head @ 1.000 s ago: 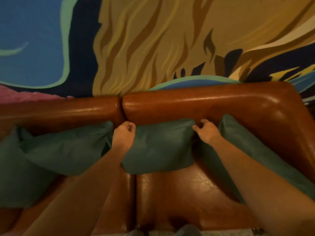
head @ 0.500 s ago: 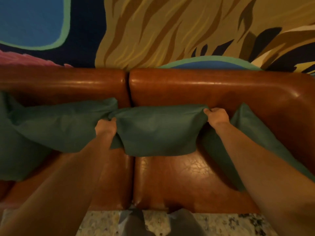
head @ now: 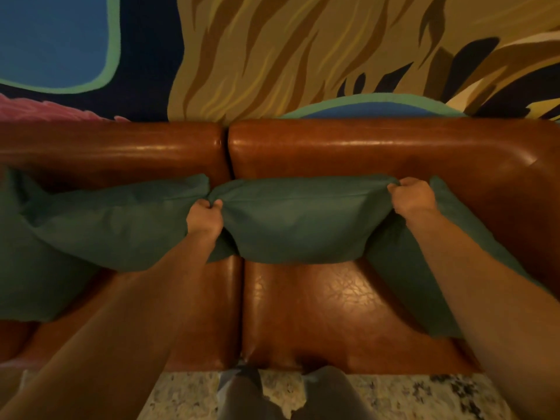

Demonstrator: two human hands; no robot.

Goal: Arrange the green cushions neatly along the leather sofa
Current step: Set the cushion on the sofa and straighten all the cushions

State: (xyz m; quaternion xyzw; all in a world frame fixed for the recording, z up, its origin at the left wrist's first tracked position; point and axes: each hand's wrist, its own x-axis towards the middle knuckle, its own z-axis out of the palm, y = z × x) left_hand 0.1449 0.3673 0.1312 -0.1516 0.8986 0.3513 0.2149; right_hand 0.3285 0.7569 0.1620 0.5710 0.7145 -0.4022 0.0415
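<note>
Several green cushions lean along the back of a brown leather sofa (head: pixel 333 304). The middle cushion (head: pixel 300 219) stands upright against the backrest. My left hand (head: pixel 204 215) grips its upper left corner and my right hand (head: pixel 412 197) grips its upper right corner. To its left lies another green cushion (head: pixel 115 219), tilted and partly behind my left hand. A third green cushion (head: pixel 406 277) leans at the right, behind my right forearm. A further green cushion (head: pixel 27 268) sits at the far left edge.
A painted mural wall (head: pixel 272 56) rises directly behind the sofa backrest (head: pixel 363 147). A speckled stone floor (head: pixel 188 395) shows in front of the seat. My legs (head: pixel 272 395) stand close to the sofa's front edge.
Both hands went from resting at the middle cushion's top to gripping its upper corners. The cushion now stands higher and wider, and the view has pulled back from the sofa.
</note>
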